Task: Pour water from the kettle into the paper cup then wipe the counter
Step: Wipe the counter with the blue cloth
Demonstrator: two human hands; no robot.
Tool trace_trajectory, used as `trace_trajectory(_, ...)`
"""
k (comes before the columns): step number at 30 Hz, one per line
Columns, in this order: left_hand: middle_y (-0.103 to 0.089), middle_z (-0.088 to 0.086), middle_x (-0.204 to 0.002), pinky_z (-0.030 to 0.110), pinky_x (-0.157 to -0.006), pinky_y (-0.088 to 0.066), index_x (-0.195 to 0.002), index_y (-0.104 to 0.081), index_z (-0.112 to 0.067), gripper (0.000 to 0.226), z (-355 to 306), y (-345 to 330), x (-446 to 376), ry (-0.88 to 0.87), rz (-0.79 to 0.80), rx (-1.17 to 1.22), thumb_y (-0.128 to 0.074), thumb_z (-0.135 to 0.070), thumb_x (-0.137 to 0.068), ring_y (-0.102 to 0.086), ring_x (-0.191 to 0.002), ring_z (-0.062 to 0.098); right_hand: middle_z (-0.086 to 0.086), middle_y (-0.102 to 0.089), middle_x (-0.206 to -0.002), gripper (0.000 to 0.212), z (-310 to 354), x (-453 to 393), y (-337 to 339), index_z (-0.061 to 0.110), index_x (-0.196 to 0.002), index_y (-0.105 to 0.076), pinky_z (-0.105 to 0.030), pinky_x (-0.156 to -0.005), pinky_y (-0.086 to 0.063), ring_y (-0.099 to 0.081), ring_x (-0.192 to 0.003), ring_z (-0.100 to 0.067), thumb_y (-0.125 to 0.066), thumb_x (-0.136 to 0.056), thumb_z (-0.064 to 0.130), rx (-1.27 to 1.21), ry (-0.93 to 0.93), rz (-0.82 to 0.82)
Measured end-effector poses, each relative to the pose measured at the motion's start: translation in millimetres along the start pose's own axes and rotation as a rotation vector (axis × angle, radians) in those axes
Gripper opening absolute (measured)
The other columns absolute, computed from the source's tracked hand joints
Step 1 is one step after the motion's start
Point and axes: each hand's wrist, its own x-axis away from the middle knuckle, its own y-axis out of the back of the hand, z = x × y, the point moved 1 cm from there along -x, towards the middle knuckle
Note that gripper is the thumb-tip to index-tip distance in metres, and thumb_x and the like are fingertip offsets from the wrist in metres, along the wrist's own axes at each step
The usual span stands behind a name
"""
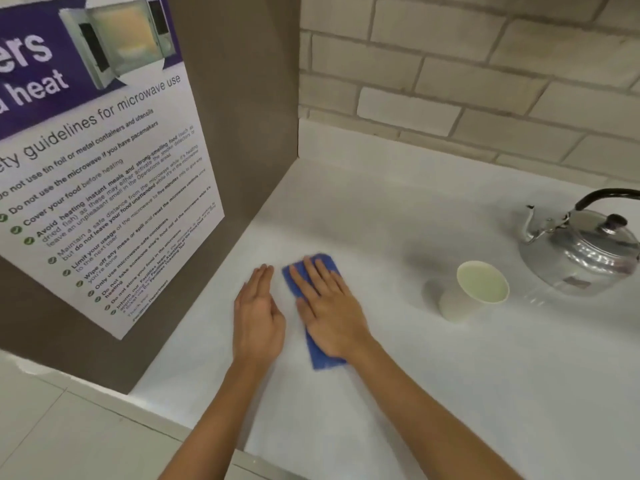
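Down on the white counter (pixel 381 393), the right hand (pixel 329 313) lay flat with fingers spread, pressing a blue cloth (pixel 320 355) against the surface. The left hand (pixel 258 317) rested just beside the cloth, open, fingers together, gripping nothing. To the right, well apart from both hands, stood the paper cup (pixel 471 292), pale, round-rimmed and filled with liquid. Just behind it sat the kettle (pixel 581 251), shiny metal, domed, with a black curved handle. A printed poster (pixel 104 168) hung on the brown side panel (pixel 249 98); pale brick wall (pixel 485 64) stood behind.
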Motion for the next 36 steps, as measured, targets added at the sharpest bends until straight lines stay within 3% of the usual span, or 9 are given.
trace_trajectory(7, -0.041, 0.015, -0.152, 0.040, -0.121, -0.022, -0.141, -0.044, 0.001, 0.054, -1, -4, 2, 0.003, 0.000, -0.096, -0.041, 0.013, -0.088, -0.032, -0.144, 0.028, -0.005, 0.000, -0.168, 0.057, -84, -62, 44, 0.021, -0.159, -0.006, -0.039, -0.124, 0.000, 0.001, -0.154, -0.023, -0.021, -0.105, 0.034, 0.101, -0.535, -0.051)
trace_trajectory(11, -0.034, 0.015, -0.155, 0.036, -0.122, -0.019, -0.147, -0.033, -0.001, 0.065, -3, -4, 0, 0.044, -0.025, -0.040, -0.038, 0.016, -0.085, -0.028, -0.145, 0.028, 0.002, -0.003, -0.168, 0.056, -29, -104, 22, 0.024, -0.159, -0.005, -0.041, -0.124, -0.001, 0.000, -0.154, -0.027, -0.019, -0.105, 0.032, 0.108, -0.260, 0.055)
trace_trajectory(15, -0.031, 0.018, -0.156, 0.028, -0.119, -0.014, -0.148, -0.028, 0.001, 0.067, 2, -3, 1, 0.041, -0.025, -0.006, -0.035, 0.018, -0.084, -0.026, -0.146, 0.029, 0.009, -0.017, -0.165, 0.055, 2, -30, 1, 0.034, -0.156, -0.015, -0.033, -0.122, 0.002, -0.007, -0.153, -0.017, -0.018, -0.102, 0.040, 0.037, 0.057, 0.074)
trace_trajectory(19, -0.039, 0.020, -0.152, 0.041, -0.121, -0.023, -0.143, -0.039, 0.004, 0.057, 4, -4, 4, -0.003, 0.010, -0.118, -0.039, 0.013, -0.087, -0.030, -0.145, 0.033, 0.002, -0.020, -0.165, 0.054, -69, -20, 30, 0.028, -0.157, -0.021, -0.037, -0.122, -0.012, -0.013, -0.153, -0.022, -0.027, -0.103, 0.033, 0.110, -0.271, -0.051)
trace_trajectory(22, -0.034, 0.016, -0.156, 0.040, -0.121, -0.020, -0.144, -0.039, 0.000, 0.048, 0, -5, 4, 0.004, 0.039, -0.206, -0.039, -0.001, -0.096, -0.024, -0.148, 0.030, 0.002, -0.002, -0.168, 0.056, -81, -58, 45, 0.025, -0.159, -0.007, -0.040, -0.124, -0.002, 0.000, -0.154, -0.023, -0.021, -0.106, 0.036, 0.072, -0.517, -0.032)
trace_trajectory(28, -0.031, 0.010, -0.158, 0.042, -0.121, -0.016, -0.146, -0.037, -0.006, 0.048, 6, 11, 12, -0.030, 0.123, -0.248, -0.038, -0.005, -0.099, -0.022, -0.149, 0.023, 0.006, -0.021, -0.164, 0.055, 6, 25, 0, 0.032, -0.157, -0.018, -0.040, -0.123, -0.009, -0.012, -0.153, -0.022, -0.024, -0.102, 0.037, 0.052, -0.038, -0.012)
trace_trajectory(31, -0.033, 0.005, -0.158, 0.043, -0.121, -0.016, -0.147, -0.037, -0.010, 0.047, 16, 25, 34, -0.049, 0.130, -0.295, -0.037, -0.010, -0.100, -0.023, -0.148, 0.018, 0.006, -0.024, -0.164, 0.054, -30, 48, 14, 0.033, -0.155, -0.022, -0.038, -0.121, -0.015, -0.016, -0.152, -0.020, -0.028, -0.102, 0.036, 0.104, -0.157, -0.050)
trace_trajectory(34, -0.028, 0.003, -0.159, 0.042, -0.124, -0.010, -0.150, -0.032, -0.011, 0.047, 17, 29, 45, -0.059, 0.150, -0.289, -0.033, -0.013, -0.103, -0.017, -0.150, 0.015, 0.005, -0.005, -0.167, 0.055, -53, -3, 34, 0.030, -0.158, -0.008, -0.039, -0.124, -0.002, 0.000, -0.154, -0.022, -0.021, -0.105, 0.036, 0.117, -0.406, -0.013)
trace_trajectory(36, -0.028, 0.003, -0.160, 0.042, -0.124, -0.010, -0.150, -0.030, -0.011, 0.047, 14, 29, 46, -0.050, 0.146, -0.295, -0.032, -0.013, -0.103, -0.017, -0.150, 0.016, 0.004, -0.002, -0.168, 0.056, -27, -29, 27, 0.028, -0.158, -0.005, -0.041, -0.124, 0.002, 0.004, -0.154, -0.025, -0.020, -0.105, 0.035, 0.107, -0.371, 0.016)
